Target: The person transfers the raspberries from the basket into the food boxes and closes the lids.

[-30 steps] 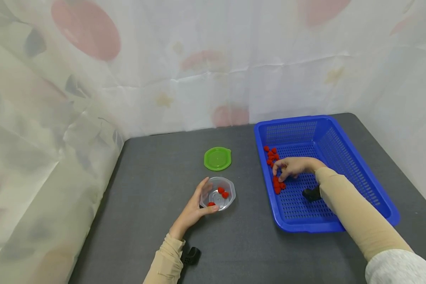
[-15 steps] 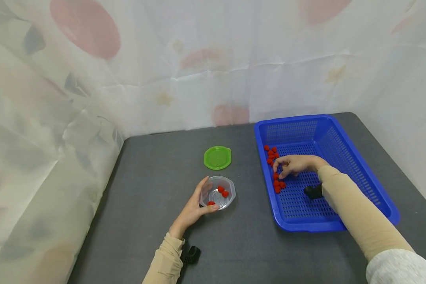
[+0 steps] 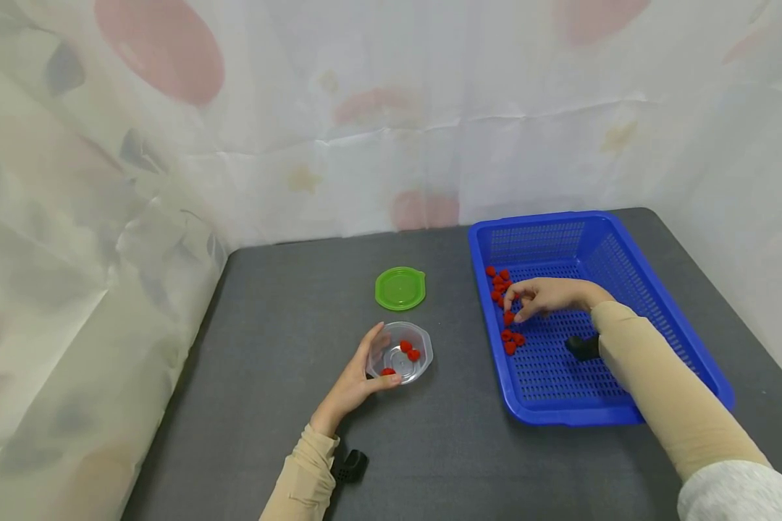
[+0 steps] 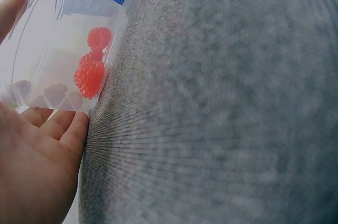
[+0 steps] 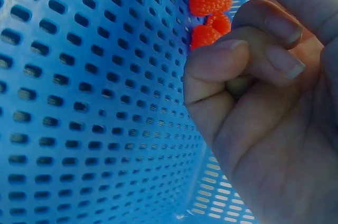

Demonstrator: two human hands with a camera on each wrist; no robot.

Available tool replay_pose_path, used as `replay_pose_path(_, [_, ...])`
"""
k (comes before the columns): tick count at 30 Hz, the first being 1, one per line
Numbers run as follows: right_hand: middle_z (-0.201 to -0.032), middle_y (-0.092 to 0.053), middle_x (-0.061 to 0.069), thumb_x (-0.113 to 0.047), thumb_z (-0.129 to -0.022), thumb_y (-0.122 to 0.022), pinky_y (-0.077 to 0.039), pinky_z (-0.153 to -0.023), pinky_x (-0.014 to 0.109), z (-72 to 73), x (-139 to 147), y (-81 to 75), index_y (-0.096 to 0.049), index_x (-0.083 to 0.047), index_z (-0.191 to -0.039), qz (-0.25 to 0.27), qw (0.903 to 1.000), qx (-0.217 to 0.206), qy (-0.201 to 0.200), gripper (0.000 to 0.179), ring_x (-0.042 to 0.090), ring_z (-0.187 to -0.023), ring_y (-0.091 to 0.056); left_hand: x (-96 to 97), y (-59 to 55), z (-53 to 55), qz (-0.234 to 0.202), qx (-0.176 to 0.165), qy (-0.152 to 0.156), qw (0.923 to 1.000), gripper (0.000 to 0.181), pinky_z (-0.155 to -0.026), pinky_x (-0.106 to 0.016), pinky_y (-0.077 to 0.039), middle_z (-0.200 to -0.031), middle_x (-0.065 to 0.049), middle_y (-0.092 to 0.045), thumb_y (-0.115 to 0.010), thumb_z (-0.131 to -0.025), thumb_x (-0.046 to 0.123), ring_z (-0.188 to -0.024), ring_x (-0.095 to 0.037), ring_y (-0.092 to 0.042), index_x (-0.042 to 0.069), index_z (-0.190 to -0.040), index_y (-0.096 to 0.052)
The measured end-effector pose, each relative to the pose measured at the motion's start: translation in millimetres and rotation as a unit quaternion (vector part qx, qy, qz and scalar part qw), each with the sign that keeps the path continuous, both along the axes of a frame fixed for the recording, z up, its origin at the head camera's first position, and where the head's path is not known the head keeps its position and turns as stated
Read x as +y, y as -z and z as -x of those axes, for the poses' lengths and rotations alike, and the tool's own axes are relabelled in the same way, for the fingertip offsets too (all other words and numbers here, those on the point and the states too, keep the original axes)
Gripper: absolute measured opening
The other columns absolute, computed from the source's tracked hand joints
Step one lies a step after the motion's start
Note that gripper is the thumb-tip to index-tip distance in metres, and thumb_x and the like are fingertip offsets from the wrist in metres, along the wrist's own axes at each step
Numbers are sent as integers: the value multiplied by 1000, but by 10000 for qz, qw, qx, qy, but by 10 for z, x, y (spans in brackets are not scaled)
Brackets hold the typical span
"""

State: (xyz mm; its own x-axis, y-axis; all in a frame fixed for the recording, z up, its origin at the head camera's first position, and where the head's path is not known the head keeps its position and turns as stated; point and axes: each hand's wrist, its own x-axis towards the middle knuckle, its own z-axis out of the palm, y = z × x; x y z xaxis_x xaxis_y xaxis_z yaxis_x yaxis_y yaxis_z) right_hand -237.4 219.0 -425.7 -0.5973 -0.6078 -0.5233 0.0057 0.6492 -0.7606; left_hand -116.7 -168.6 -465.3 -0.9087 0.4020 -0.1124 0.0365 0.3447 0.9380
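Fingers and thumb of the left hand [image 3: 348, 391] are wrapped round a clear plastic tub [image 3: 396, 359], three red raspberries [image 3: 413, 355] showing inside. Green lid [image 3: 400, 289] lies on the grey table [image 3: 326, 297] just beyond it. Over right, a blue plastic basket [image 3: 573, 417] has more raspberries [image 3: 510, 348] along its left side, where the right hand [image 3: 547, 294] is pinching one raspberry [image 3: 509, 319] with thumb and index, other fingers curled in.

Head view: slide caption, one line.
Left hand holds a clear tub of raspberries; right hand reaches among others in the blue basket.
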Motion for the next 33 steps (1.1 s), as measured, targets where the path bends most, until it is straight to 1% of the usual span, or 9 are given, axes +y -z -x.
replay_pose_path(4, [-66, -40, -2, -19, -86, -65, -38, -59, 27, -11, -4, -43, -54, -8, -111, -30, 9999, 148, -38, 29, 10, -58, -36, 3, 6, -8, -108, 23, -33, 9999, 94, -115, -52, -20, -151, -16, -30, -74, -78, 12, -141, -29, -27, 14, -150, -13])
replay_pose_path(6, [-66, -40, -2, -18, -86, -65, -38, -59, 28, -15, -5, -64, -54, -8, -111, -14, 9999, 144, -13, 29, 10, -58, -36, -6, 58, 5, -147, 87, -47, 9998, 93, -114, -52, -20, -150, -14, -31, -74, -78, 13, -141, -28, -28, 17, -150, -14])
replay_pose_path(11, [-65, -39, -2, -17, -87, -64, -38, -60, 29, -24, 0, -147, -53, -6, -112, 141, 9997, 180, 19, 30, 10, -57, -36, -50, 277, 52, -129, 278, -116, 9995, 93, -114, -52, -21, -149, -6, -34, -76, -77, 20, -140, -24, -30, 27, -149, -16])
replay_pose_path(13, [-64, -39, -1, -16, -87, -64, -39, -60, 30, -32, -3, -199, -52, -5, -113, 181, 9996, 233, 36, 30, 11, -57, -36, -60, 321, 63, -122, 295, -141, 9994, 94, -114, -52, -21, -149, -4, -35, -77, -77, 21, -140, -23, -31, 29, -148, -17])
replay_pose_path(19, [-59, -34, -3, -17, -88, -64, -39, -60, 29, -38, -12, -320, -51, -4, -115, 242, 9992, 298, 132, 33, 15, -56, -33, -58, 323, 64, -171, 330, -141, 9992, 93, -114, -52, -21, -149, -5, -36, -77, -76, 21, -140, -23, -31, 29, -148, -18])
replay_pose_path(22, [-57, -31, -4, -18, -88, -64, -37, -60, 27, -33, -7, -363, -50, -3, -115, 336, 9988, 312, 145, 34, 14, -56, -31, -59, 330, 63, -197, 396, -142, 9989, 94, -113, -52, -23, -148, -6, -36, -77, -76, 23, -139, -24, -32, 26, -149, -18])
replay_pose_path(25, [-58, -29, -4, -19, -88, -64, -36, -61, 27, -28, -3, -412, -49, -4, -115, 453, 9982, 345, 163, 34, 14, -56, -31, -62, 338, 61, -101, 610, -95, 9980, 95, -110, -52, -27, -147, -9, -37, -77, -76, 25, -137, -26, -35, 20, -149, -17])
replay_pose_path(27, [-59, -28, -3, -20, -87, -65, -36, -62, 28, -28, -7, -449, -49, -6, -114, 475, 9980, 372, 193, 34, 14, -57, -32, -63, 338, 60, -78, 634, -102, 9979, 95, -110, -51, -28, -147, -9, -37, -77, -76, 26, -137, -25, -35, 20, -149, -16])
replay_pose_path(33, [-64, -36, -1, -24, -88, -65, -36, -59, 27, -31, -66, -540, -51, -8, -116, 412, 9973, 600, 91, 35, 12, -57, -35, -59, 326, 61, -214, 303, -167, 9992, 95, -113, -53, -21, -149, -6, -35, -77, -76, 21, -140, -24, -30, 24, -149, -17])
